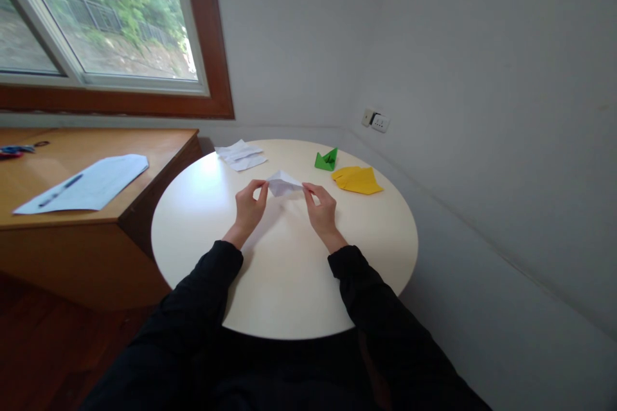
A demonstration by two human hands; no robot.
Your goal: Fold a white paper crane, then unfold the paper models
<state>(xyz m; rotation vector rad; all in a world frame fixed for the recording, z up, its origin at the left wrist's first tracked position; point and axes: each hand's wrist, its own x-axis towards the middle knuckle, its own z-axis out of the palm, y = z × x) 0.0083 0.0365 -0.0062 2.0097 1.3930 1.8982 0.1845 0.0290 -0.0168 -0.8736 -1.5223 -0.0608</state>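
A folded white paper [283,183], peaked in the middle, is held just above the round table between both hands. My left hand [249,207] pinches its left corner between thumb and fingers. At the opposite corner, my right hand [321,209] grips it the same way. Beyond the right hand lies a folded green paper boat [326,159], with a folded yellow paper [357,180] to its right. Creased white paper [240,155] rests farther back on the left.
The round cream table [289,289] stands against the walls. To its left is a wooden desk [164,160] bearing a white sheet [103,183], a pen [61,191] and blue-and-red scissors [18,151]. A wall socket [380,122] sits behind the table.
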